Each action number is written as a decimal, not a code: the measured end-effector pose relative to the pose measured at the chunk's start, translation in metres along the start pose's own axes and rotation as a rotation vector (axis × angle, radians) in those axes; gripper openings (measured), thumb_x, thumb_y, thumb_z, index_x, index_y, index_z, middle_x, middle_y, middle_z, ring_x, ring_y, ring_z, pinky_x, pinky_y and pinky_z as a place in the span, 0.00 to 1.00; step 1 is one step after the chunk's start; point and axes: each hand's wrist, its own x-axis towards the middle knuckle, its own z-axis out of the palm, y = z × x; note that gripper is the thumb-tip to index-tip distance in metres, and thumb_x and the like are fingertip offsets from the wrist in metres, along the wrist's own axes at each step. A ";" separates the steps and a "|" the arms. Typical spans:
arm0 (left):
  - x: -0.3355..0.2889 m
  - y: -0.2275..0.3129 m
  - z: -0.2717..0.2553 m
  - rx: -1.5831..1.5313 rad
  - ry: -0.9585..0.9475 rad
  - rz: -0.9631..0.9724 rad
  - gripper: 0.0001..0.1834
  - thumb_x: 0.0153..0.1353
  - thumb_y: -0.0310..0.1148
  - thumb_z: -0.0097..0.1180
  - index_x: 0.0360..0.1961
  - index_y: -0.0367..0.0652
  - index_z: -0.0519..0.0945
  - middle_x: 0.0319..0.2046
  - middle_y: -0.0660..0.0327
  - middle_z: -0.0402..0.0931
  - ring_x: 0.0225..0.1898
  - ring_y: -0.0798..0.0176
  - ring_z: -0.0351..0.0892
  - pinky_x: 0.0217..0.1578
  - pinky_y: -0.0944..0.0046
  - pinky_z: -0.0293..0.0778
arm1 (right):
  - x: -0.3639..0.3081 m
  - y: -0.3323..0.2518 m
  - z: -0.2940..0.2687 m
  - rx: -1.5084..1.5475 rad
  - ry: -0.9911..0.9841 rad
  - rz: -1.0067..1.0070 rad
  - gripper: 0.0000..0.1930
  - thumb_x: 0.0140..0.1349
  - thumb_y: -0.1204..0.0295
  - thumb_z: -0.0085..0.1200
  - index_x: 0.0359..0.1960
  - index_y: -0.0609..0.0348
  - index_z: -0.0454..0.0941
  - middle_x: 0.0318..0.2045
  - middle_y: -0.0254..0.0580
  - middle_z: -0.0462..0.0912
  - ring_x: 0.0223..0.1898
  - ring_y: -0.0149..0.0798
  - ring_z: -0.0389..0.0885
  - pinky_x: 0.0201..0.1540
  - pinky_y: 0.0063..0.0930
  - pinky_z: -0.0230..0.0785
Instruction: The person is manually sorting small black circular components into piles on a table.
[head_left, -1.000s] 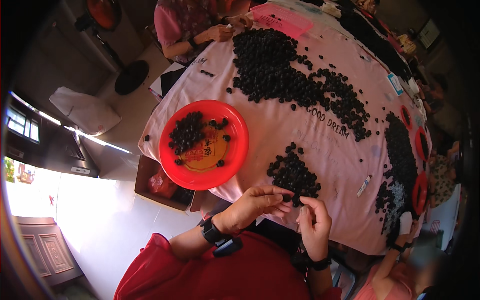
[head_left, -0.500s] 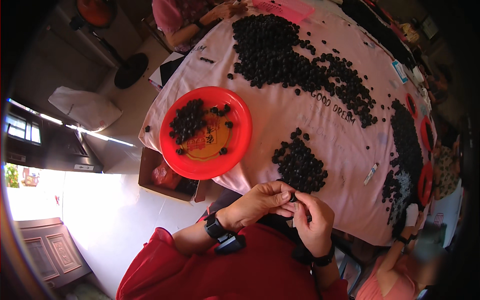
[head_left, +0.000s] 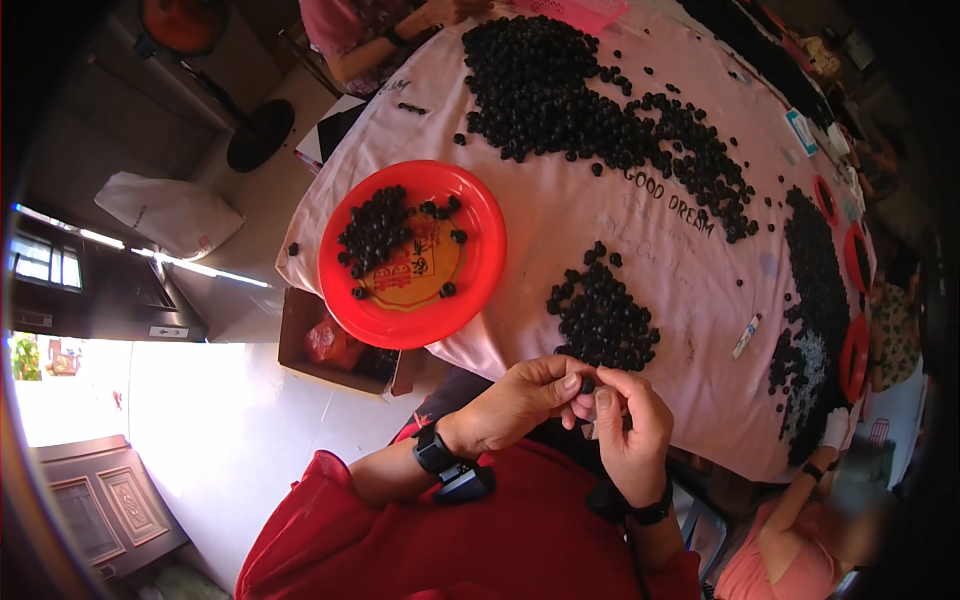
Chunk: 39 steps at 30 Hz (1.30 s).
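My left hand is closed at the near edge of the table, pinching a small round black piece between thumb and fingertips. Right beside it, my right hand has its thumb and fingers pressed together; what they hold, if anything, is too small to make out. Just beyond both hands lies a small heap of similar black pieces. To the left, a red round plate carries a cluster of these pieces, with a few lying apart on its yellow centre.
A pale pink cloth covers the table. A large black heap spreads across its far part. Red plates and another dark heap line the right side. A cardboard box stands below the left edge. Co-workers sit far left and right.
My right fingertips have drawn slightly away from the left ones, leaving the black piece in the left hand more exposed. The view has shifted a little; the heaps look the same.
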 end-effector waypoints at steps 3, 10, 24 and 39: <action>0.000 -0.002 0.000 0.011 0.008 0.001 0.17 0.75 0.41 0.49 0.53 0.39 0.77 0.41 0.64 0.79 0.41 0.72 0.78 0.44 0.69 0.76 | 0.001 -0.002 0.000 -0.117 -0.027 -0.081 0.09 0.64 0.77 0.57 0.45 0.61 0.81 0.33 0.42 0.85 0.30 0.46 0.82 0.34 0.37 0.73; -0.005 -0.003 -0.002 0.050 -0.002 -0.010 0.16 0.75 0.42 0.49 0.51 0.40 0.77 0.40 0.65 0.79 0.41 0.72 0.77 0.43 0.69 0.75 | -0.002 0.000 0.001 -0.011 -0.004 -0.029 0.08 0.65 0.76 0.57 0.45 0.59 0.81 0.33 0.44 0.85 0.28 0.47 0.80 0.33 0.37 0.71; -0.010 -0.002 0.005 0.343 0.006 0.059 0.17 0.79 0.43 0.40 0.53 0.43 0.74 0.38 0.69 0.73 0.39 0.75 0.71 0.40 0.71 0.71 | 0.003 -0.004 0.013 -0.131 0.062 0.056 0.12 0.68 0.77 0.51 0.51 0.62 0.79 0.26 0.49 0.82 0.24 0.47 0.81 0.27 0.38 0.71; -0.013 -0.001 0.012 0.409 0.041 0.048 0.17 0.79 0.43 0.39 0.52 0.45 0.75 0.34 0.69 0.72 0.35 0.75 0.68 0.41 0.73 0.66 | 0.001 -0.003 0.016 -0.207 0.062 0.049 0.12 0.67 0.78 0.52 0.51 0.61 0.79 0.24 0.48 0.81 0.24 0.48 0.81 0.27 0.40 0.71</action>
